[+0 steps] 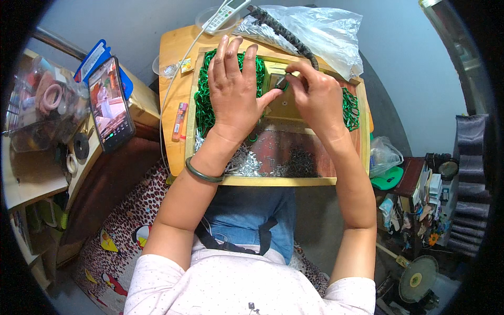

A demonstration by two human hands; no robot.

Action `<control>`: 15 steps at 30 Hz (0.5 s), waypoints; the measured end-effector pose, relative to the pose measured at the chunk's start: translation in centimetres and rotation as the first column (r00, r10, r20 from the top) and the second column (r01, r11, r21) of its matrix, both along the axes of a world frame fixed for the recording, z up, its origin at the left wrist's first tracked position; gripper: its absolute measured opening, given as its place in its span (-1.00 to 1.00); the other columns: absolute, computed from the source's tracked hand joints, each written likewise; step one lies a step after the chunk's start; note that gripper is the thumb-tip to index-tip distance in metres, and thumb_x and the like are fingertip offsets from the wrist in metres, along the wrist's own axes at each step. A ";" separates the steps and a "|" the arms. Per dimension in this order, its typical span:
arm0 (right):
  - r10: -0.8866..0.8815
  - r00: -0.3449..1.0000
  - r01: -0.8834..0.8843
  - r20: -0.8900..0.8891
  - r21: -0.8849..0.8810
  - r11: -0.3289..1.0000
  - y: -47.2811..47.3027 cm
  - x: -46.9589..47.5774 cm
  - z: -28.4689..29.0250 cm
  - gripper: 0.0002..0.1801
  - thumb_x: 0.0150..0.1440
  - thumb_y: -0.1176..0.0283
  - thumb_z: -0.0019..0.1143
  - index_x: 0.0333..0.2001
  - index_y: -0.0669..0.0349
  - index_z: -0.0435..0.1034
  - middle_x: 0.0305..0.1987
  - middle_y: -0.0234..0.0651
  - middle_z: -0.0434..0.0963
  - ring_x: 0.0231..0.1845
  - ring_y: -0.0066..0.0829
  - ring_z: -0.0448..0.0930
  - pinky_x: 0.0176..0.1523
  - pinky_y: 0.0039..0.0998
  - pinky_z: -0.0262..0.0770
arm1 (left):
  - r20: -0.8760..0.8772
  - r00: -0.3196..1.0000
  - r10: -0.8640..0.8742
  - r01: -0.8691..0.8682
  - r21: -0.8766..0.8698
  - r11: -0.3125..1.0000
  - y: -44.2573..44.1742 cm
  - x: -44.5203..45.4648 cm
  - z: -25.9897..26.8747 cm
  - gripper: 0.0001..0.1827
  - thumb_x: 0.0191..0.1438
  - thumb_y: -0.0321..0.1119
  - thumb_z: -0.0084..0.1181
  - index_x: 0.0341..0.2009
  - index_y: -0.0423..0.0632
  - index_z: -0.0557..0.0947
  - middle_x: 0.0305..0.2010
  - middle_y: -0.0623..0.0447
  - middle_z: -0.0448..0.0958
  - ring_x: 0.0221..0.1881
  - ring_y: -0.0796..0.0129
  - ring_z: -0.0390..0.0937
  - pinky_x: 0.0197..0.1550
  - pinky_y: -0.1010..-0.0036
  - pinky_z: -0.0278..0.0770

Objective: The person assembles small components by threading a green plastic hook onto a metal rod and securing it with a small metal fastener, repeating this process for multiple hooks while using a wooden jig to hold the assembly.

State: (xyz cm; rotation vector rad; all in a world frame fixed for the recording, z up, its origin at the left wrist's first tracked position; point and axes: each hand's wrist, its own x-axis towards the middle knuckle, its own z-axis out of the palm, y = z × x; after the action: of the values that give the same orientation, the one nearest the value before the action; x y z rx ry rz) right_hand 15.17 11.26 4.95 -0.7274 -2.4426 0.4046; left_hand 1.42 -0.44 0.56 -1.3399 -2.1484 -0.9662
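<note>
My left hand [236, 82] is spread over a heap of green metal hooks [202, 94] at the left of a wooden tray [275, 181]. Its thumb tip reaches a small metal block [278, 80] fixed on a yellow-green base [291, 104]. With bent fingers and thumb, my right hand [317, 94] holds one green hook [284, 87] against that block; the fingers partly hide it. A lever wrapped in dark tape [281, 29] rises behind my right hand. More green hooks [350, 110] lie right of it.
Silver pins [246, 161] and dark pins [297, 163] are heaped along the tray's front. A clear plastic bag [327, 35] of metal pieces and a remote control [227, 15] sit behind. Left are lighters [180, 121], a white cable [164, 103] and a propped phone [110, 103].
</note>
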 end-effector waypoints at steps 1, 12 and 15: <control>-0.038 0.999 0.039 0.021 -0.052 0.998 0.0 0.3 -0.1 -0.81 0.21 0.36 0.31 -0.08 0.02 0.65 -0.38 -0.10 0.70 -0.29 0.06 0.72 -0.16 -0.04 0.64 | 0.001 1.000 0.000 0.000 0.000 1.000 0.0 -0.1 -0.1 0.08 -0.23 0.06 0.66 0.38 0.06 0.43 0.46 -0.10 0.29 0.58 -0.09 0.13 0.53 -0.05 0.18; -0.251 0.967 0.248 0.040 -0.359 0.900 4.7 13.4 1.4 -0.78 0.26 0.50 0.27 -0.04 0.38 0.60 -0.23 -0.18 0.76 -0.28 -0.55 0.70 -0.16 -0.40 0.62 | 0.482 0.783 -0.393 0.083 0.545 0.834 -1.9 -1.9 2.5 -0.71 0.16 -0.25 0.49 -0.13 -0.12 0.71 -0.12 0.03 0.65 -0.06 0.23 0.59 0.07 0.34 0.51; -0.122 0.992 0.103 -0.033 -0.346 0.932 -0.1 9.9 1.3 -0.80 0.26 0.50 0.27 -0.06 0.36 0.60 -0.22 -0.13 0.75 -0.26 -0.38 0.75 -0.14 -0.34 0.65 | 0.566 0.685 -0.459 0.029 0.608 0.794 -4.7 -1.1 4.4 -0.77 0.26 -0.29 0.42 -0.13 -0.15 0.70 -0.20 0.13 0.65 -0.15 0.48 0.55 0.01 0.49 0.50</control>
State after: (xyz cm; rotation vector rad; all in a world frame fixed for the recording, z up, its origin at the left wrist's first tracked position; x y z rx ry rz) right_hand 25.06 11.15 6.21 -0.9830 -2.2899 0.8090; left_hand 0.31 -5.09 4.94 -1.0688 -1.8527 -2.3296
